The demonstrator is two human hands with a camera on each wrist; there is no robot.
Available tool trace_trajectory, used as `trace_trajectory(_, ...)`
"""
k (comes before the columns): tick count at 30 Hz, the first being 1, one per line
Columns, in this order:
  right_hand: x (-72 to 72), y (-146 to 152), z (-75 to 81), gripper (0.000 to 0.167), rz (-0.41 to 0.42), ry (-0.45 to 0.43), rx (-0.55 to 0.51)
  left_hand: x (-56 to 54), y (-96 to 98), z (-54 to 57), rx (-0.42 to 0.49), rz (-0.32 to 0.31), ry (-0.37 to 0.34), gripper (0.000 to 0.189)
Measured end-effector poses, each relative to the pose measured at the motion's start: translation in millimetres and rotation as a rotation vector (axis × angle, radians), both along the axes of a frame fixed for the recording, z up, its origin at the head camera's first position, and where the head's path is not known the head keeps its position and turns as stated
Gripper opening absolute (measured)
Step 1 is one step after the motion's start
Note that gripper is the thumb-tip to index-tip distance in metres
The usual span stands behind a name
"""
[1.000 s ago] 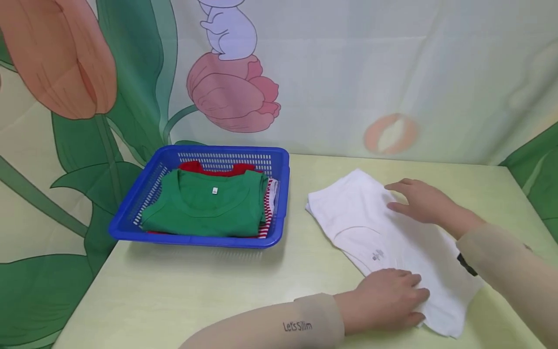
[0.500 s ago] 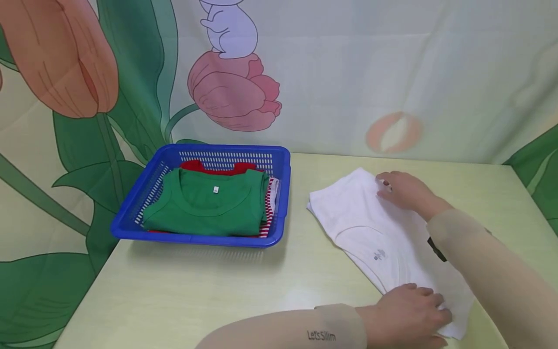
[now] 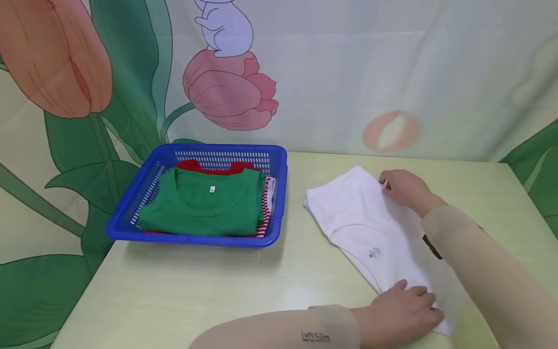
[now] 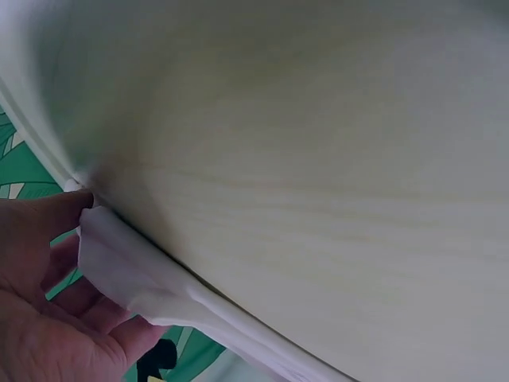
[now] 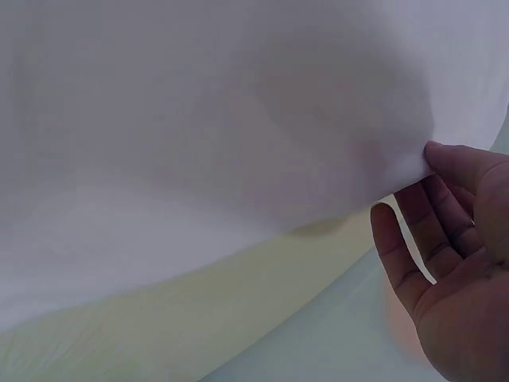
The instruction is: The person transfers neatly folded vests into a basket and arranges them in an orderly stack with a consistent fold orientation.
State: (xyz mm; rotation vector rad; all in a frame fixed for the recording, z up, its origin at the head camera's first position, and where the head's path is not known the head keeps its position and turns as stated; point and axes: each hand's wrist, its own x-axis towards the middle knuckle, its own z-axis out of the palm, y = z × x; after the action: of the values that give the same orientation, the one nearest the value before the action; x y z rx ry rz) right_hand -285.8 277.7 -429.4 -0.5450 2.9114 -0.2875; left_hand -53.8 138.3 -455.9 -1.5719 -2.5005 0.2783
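A white T-shirt [image 3: 362, 232], folded lengthwise, lies slantwise on the table, its neckline and small grey printed label facing up. At its far edge my right hand [image 3: 405, 189] pinches the cloth. In the right wrist view, the thumb of this hand [image 5: 461, 231] presses the edge against the fingers. My left hand [image 3: 401, 312] is at the near edge, low in the head view. Seen from the left wrist, that hand [image 4: 64, 294] pinches a strip of the white edge between thumb and fingers. The right forearm covers part of the shirt's lower end.
A blue plastic basket [image 3: 283, 194] stands at the left of the table [image 3: 244, 291]. In it lie a folded green shirt [image 3: 209, 218], a red garment [image 3: 192, 165] and a red-and-white striped one [image 3: 264, 213]. A tulip-printed curtain [image 3: 322, 87] hangs behind.
My right hand has moved left to the shirt's far edge and closed its fingers on it. My left hand has slid right and nearer along the near edge. The shirt has barely shifted.
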Motion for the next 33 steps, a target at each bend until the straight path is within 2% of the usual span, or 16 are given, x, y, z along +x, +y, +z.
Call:
trace_trajectory(5,2.6,6,-0.3,0.02,-0.019,0.0,-0.004,-6.0,-11.3,4.9,-0.021,-0.042,-0.053,0.02)
trace_trajectory(10,4.5,13,-2.4,0.018,-0.026,0.009,-0.015,-13.9,-27.5,9.0,-0.036,-0.106,-0.161,0.021)
trace_trajectory(15,7.5,25,-4.8,0.019,-0.032,-0.008,-0.057,-20.7,-50.7,13.0,-0.006,-0.153,-0.254,0.016)
trace_trajectory(22,16.0,44,-7.9,0.022,-0.083,-0.043,-0.094,-30.7,-80.4,15.9,0.005,-0.113,-0.427,0.018)
trace_trajectory(33,37.6,63,-8.5,0.028,-0.14,-0.067,-0.122,-42.9,-117.8,18.5,-0.001,-0.083,-0.447,0.022)
